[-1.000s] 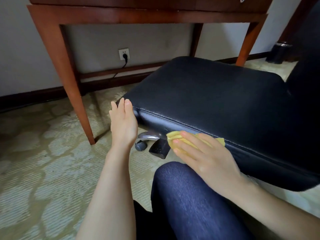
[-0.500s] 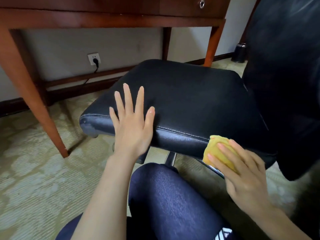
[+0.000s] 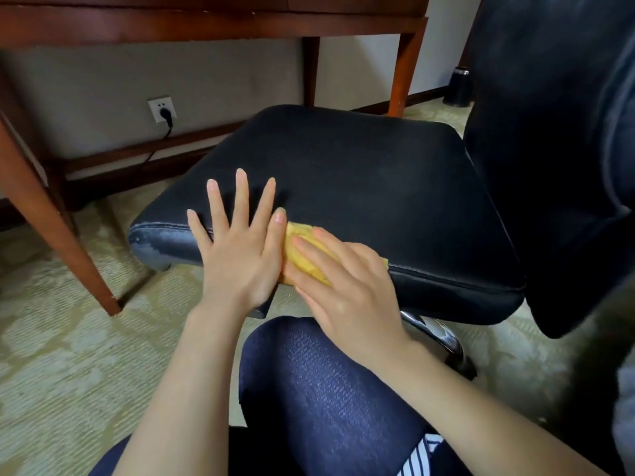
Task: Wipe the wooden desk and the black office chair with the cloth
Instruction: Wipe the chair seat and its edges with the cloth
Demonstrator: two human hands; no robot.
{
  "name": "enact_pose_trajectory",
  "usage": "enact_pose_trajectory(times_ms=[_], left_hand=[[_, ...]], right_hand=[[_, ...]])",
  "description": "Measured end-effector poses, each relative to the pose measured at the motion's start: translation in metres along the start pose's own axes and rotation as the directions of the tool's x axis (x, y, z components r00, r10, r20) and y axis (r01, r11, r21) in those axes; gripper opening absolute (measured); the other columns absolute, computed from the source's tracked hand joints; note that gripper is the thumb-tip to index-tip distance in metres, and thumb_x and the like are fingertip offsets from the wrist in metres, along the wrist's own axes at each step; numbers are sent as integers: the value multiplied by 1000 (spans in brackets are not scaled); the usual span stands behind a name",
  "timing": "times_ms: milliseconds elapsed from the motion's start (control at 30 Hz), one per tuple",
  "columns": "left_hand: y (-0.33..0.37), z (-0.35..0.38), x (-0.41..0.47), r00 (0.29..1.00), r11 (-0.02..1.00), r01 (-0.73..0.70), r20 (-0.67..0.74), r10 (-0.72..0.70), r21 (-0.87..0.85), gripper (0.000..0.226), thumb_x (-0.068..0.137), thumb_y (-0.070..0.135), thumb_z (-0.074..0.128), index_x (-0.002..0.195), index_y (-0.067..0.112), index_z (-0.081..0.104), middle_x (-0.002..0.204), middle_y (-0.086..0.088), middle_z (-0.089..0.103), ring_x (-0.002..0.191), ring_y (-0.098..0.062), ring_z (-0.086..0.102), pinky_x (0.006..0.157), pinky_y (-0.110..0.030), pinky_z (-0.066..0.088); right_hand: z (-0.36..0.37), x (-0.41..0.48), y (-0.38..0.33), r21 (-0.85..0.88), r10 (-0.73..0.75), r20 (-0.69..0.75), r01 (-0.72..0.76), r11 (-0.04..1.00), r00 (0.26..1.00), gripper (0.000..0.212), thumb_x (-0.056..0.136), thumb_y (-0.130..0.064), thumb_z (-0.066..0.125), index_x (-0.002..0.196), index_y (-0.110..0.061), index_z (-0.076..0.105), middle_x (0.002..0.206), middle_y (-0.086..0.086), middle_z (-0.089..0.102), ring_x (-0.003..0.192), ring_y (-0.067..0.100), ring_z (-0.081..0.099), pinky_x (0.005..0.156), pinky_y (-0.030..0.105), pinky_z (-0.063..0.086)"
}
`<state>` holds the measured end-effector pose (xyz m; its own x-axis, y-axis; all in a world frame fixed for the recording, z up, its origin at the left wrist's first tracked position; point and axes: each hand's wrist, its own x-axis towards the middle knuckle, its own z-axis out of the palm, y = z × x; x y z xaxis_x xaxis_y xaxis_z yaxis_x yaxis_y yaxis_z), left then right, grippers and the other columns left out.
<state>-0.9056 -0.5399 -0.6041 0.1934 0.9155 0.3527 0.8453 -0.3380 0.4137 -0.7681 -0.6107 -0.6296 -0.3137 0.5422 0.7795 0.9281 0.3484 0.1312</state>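
Note:
The black office chair (image 3: 360,180) stands in front of me, its seat facing me and its backrest at the right. My left hand (image 3: 240,249) lies flat with spread fingers on the near edge of the seat. Beside it my right hand (image 3: 343,286) presses the folded yellow cloth (image 3: 305,255) against the seat's front edge with straight fingers; the hand covers most of the cloth. The wooden desk (image 3: 206,22) spans the top of the view, and only its underside and legs are visible.
A desk leg (image 3: 58,242) stands on the patterned carpet at the left. A wall socket with a black plug (image 3: 162,109) sits under the desk. A dark bin (image 3: 458,85) stands at the back right. My knee in dark blue fabric (image 3: 326,389) is below my hands. The chair's chrome base (image 3: 443,333) shows under the seat.
My right hand has slid the cloth left along the seat's front edge until it meets my left hand. My left hand now rests flat on the seat.

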Motion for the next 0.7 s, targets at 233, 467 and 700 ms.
enact_pose_trajectory(times_ms=[233, 467, 700], left_hand=[[0, 1, -1, 1000, 995, 15, -7, -14, 95, 59, 94, 60, 0, 150, 42, 5, 160, 9, -12, 145, -23, -21, 112, -55, -13], [4, 2, -2, 1000, 997, 29, 5, -29, 65, 56, 95, 53, 10, 150, 42, 9, 160, 9, -10, 145, -24, -20, 111, -58, -12], [8, 1, -4, 999, 998, 36, 15, -37, 58, 61, 91, 57, 4, 150, 43, 8, 160, 10, -12, 145, -24, -20, 111, -59, -12]], right_hand=[[-15, -93, 48, -210, -28, -131, 0, 978, 991, 48, 85, -8, 69, 125, -31, 59, 133, -8, 51, 129, 18, 43, 102, 30, 33], [-28, -125, 75, -135, 177, -296, -224, 965, 939, 30, 96, -5, 54, 121, -22, 57, 147, -10, 38, 138, 17, 33, 107, 34, 34], [-39, -119, 76, 157, 515, -377, -495, 855, 770, 31, 99, -8, 42, 129, -9, 49, 148, -8, 36, 139, 25, 30, 113, 40, 28]])
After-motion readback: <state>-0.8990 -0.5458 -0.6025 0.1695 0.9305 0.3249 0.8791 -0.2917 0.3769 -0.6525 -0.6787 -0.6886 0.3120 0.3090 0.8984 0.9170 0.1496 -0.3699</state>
